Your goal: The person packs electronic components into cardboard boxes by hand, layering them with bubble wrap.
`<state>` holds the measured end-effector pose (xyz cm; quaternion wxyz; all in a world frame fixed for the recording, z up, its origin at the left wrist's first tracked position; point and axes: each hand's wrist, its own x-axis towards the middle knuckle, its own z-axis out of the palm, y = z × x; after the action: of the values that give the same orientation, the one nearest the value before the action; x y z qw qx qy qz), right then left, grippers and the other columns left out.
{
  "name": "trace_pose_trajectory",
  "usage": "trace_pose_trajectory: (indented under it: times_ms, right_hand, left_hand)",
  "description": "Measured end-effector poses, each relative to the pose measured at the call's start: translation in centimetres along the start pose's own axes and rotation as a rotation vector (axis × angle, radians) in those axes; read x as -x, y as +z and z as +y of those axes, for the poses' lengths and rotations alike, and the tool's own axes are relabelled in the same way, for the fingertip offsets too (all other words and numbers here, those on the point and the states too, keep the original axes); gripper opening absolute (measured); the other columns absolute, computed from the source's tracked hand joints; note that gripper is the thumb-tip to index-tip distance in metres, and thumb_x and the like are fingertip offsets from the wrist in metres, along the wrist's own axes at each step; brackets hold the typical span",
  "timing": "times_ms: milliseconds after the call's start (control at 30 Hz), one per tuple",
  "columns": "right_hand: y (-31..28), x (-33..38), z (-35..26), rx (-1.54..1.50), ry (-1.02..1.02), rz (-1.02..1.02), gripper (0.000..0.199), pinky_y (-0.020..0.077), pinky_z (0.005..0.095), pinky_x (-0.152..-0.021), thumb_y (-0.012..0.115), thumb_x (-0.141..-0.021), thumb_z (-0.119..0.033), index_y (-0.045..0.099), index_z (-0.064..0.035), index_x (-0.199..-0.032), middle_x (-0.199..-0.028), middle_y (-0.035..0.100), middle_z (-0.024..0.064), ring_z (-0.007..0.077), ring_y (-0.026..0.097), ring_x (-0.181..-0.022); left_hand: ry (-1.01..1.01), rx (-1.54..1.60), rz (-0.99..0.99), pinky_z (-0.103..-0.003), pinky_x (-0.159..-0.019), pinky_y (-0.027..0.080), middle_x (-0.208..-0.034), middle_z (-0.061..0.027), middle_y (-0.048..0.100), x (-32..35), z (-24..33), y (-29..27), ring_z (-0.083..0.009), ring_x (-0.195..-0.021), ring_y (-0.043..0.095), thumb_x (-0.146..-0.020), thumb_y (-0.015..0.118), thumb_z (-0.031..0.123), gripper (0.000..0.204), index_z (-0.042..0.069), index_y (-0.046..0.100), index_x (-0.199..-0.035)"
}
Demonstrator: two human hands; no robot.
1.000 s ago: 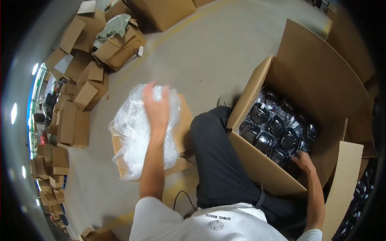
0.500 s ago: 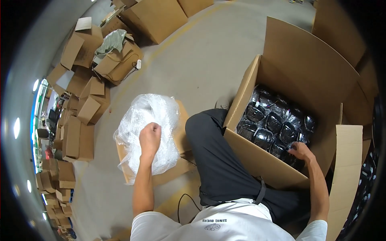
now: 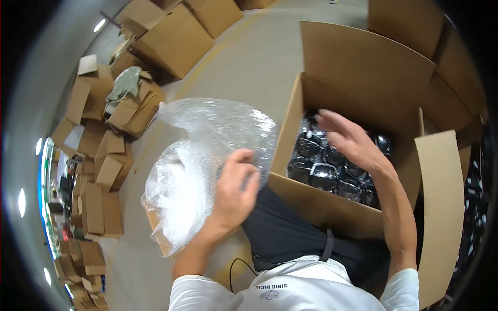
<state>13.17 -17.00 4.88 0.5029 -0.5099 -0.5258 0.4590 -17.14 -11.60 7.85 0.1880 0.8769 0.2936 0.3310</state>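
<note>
A sheet of clear bubble wrap point(image 3: 215, 122) rises from a crumpled pile on the left and spreads toward the big carton. My left hand point(image 3: 236, 189) is at its near edge, fingers curled, apparently gripping the film; the exact contact is hard to see. On the right stands an open cardboard carton point(image 3: 327, 199) packed with several dark, glossy items point(image 3: 324, 176) in clear plastic film. Over these items hovers my right hand point(image 3: 350, 140), its fingers stretched out and nothing visible in them.
A flat piece of cardboard point(image 3: 165, 243) lies under the bubble wrap. Tall carton flaps point(image 3: 363, 57) stand up behind the items, and another flap point(image 3: 441, 207) juts out at the right. Stacked cartons point(image 3: 101, 207) line the left side. A black cable point(image 3: 236, 262) loops on the floor.
My left hand has moved right, and the bubble wrap has been pulled up and spread toward the carton. My right hand has left the carton's near corner and moved farther in, with fingers extended.
</note>
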Motion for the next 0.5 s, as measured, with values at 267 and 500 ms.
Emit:
trace_pose_trajectory:
  times_ms: [267,500]
  right_hand:
    - [-0.1,-4.6,5.2,0.164,0.193,-0.106,0.058,0.054,0.0368,-0.083,0.077,-0.084,-0.035,0.062,0.0123,-0.114,-0.096,0.07,0.0196,0.0248,0.068,-0.093]
    - [-15.5,3.2,16.0,0.208,0.323,0.72,0.018,0.0507,0.0345,-0.054,0.061,-0.095,-0.014,0.07,-0.0003,-0.088,-0.063,0.063,0.0079,0.0143,0.063,-0.055]
  left_hand:
    - [0.259,0.117,-0.381,-0.047,-0.092,0.049,-0.121,-0.0248,0.058,2.9,6.8,11.6,-0.0417,-0.108,0.061,-0.083,0.071,0.004,0.02,-0.003,0.06,-0.099]
    - [0.181,-0.163,-0.588,-0.049,-0.114,0.035,-0.15,-0.0336,0.037,-5.4,4.5,11.0,-0.0476,-0.139,0.038,-0.088,0.074,0.029,0.06,-0.005,0.053,-0.133]
